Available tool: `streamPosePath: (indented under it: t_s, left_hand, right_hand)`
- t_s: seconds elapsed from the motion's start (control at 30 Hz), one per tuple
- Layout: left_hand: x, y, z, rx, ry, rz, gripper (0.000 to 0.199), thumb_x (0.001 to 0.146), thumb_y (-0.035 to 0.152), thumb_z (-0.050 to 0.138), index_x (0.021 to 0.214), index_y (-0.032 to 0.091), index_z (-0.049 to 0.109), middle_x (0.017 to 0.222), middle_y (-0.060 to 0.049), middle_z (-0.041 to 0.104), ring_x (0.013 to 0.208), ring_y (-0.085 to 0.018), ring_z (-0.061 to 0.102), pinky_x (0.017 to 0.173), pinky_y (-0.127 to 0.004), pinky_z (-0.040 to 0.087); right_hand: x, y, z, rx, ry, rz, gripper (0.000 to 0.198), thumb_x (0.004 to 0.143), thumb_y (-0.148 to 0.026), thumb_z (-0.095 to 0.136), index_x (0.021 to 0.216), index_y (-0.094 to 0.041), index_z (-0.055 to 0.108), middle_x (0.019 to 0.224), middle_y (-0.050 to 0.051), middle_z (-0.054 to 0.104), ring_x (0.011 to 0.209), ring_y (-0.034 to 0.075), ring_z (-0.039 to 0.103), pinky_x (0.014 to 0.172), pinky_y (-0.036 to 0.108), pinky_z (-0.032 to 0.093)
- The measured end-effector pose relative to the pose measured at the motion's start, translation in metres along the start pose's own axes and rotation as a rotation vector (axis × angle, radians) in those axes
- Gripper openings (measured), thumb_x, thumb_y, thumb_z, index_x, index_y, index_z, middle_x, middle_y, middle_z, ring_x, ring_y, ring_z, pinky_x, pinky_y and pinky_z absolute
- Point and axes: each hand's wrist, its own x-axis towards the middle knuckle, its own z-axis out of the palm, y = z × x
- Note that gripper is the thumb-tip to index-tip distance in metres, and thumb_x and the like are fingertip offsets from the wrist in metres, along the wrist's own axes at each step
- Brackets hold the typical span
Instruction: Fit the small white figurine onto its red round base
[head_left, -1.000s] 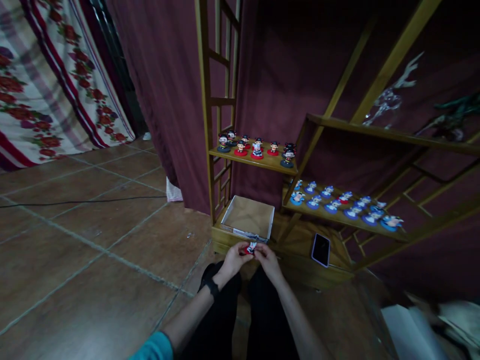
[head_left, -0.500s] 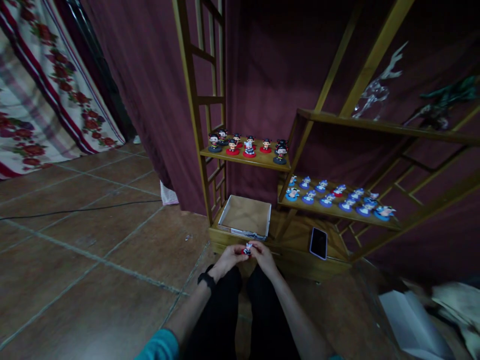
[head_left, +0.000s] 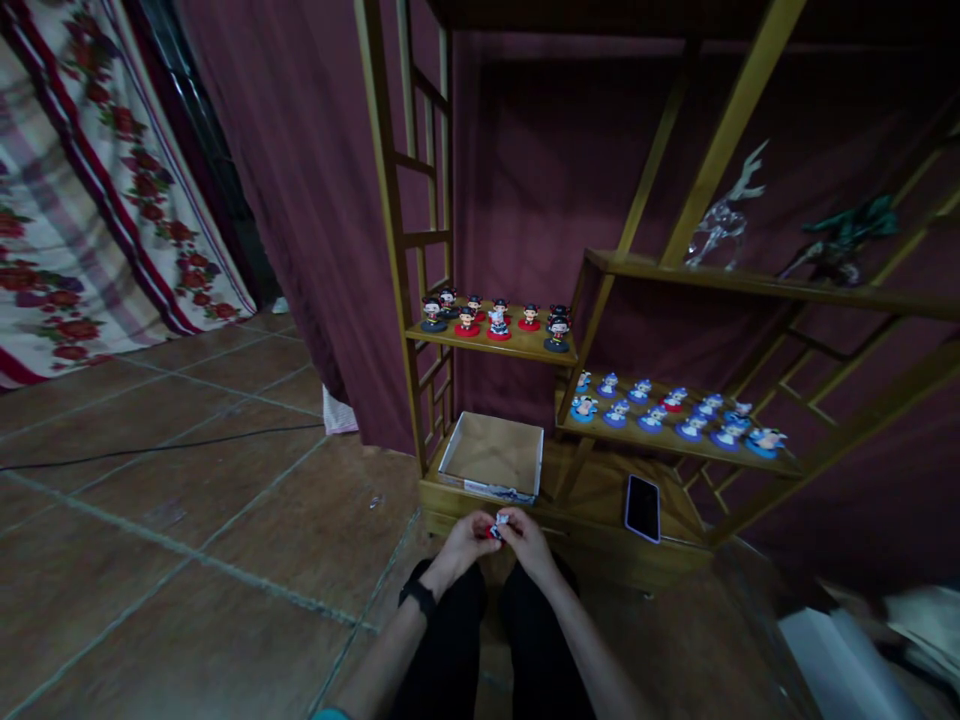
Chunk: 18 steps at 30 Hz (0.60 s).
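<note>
A small white-and-black figurine [head_left: 498,526] with a red base is held between my two hands, just in front of the cabinet's lower edge. My left hand [head_left: 470,541] grips it from the left, fingers closed near the red base. From the right, my right hand [head_left: 523,540] pinches its upper part. The fingers hide much of the figurine. Just beyond my hands lies a shallow open cardboard box [head_left: 491,452]. Above it, several figurines on red and dark bases stand on a wooden shelf [head_left: 517,345], among them a similar white-and-black figurine [head_left: 499,323].
Several blue-and-white figurines [head_left: 652,417] stand on the right shelf. A phone [head_left: 643,507] lies on the cabinet's bottom board. Higher up are a clear deer ornament [head_left: 724,222] and a dark green ornament [head_left: 847,235]. A black cable [head_left: 187,446] crosses the tiled floor.
The view has tilted up slightly, so the scene sits lower. In my hands the figurine has tilted a little to the right, and both hands still hold it.
</note>
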Motion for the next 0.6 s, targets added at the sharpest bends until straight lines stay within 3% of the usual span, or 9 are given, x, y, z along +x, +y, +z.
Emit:
streamPosePath:
  t_s: [0.13, 0.3, 0.43, 0.6]
  left_hand:
    - [-0.005, 0.009, 0.002, 0.011, 0.000, 0.010, 0.040, 0.044, 0.027, 0.079, 0.076, 0.015, 0.059, 0.073, -0.001, 0.063, 0.071, -0.014, 0.057, 0.071, -0.029, 0.043]
    - [-0.012, 0.021, 0.000, -0.053, 0.065, 0.010, 0.056, 0.056, 0.036, 0.074, 0.105, 0.018, 0.055, 0.095, -0.006, 0.062, 0.082, -0.016, 0.059, 0.074, -0.029, 0.045]
    - [-0.015, 0.025, -0.006, -0.065, 0.136, -0.050, 0.054, 0.061, 0.045, 0.068, 0.107, 0.018, 0.054, 0.090, -0.005, 0.060, 0.074, -0.015, 0.060, 0.066, -0.028, 0.046]
    - [-0.013, 0.022, -0.008, -0.058, 0.168, -0.033, 0.054, 0.055, 0.043, 0.071, 0.099, 0.017, 0.056, 0.079, -0.002, 0.058, 0.068, -0.014, 0.059, 0.061, -0.026, 0.045]
  right_hand:
    - [-0.001, -0.006, -0.001, -0.010, 0.002, -0.007, 0.021, 0.066, -0.037, 0.062, 0.082, -0.023, 0.063, 0.073, 0.000, 0.065, 0.073, 0.019, 0.061, 0.073, 0.034, 0.046]
    - [0.010, -0.034, -0.008, -0.067, -0.012, -0.064, 0.017, 0.070, -0.033, 0.059, 0.084, -0.023, 0.063, 0.076, 0.000, 0.065, 0.072, 0.018, 0.061, 0.071, 0.032, 0.046]
    - [0.029, -0.091, -0.018, -0.093, -0.018, -0.154, 0.020, 0.070, -0.030, 0.059, 0.089, -0.023, 0.063, 0.081, 0.000, 0.066, 0.075, 0.018, 0.061, 0.070, 0.030, 0.047]
    - [0.060, -0.197, -0.029, -0.168, -0.009, -0.363, 0.024, 0.071, -0.032, 0.059, 0.093, -0.022, 0.063, 0.074, 0.000, 0.064, 0.065, 0.014, 0.059, 0.061, 0.025, 0.045]
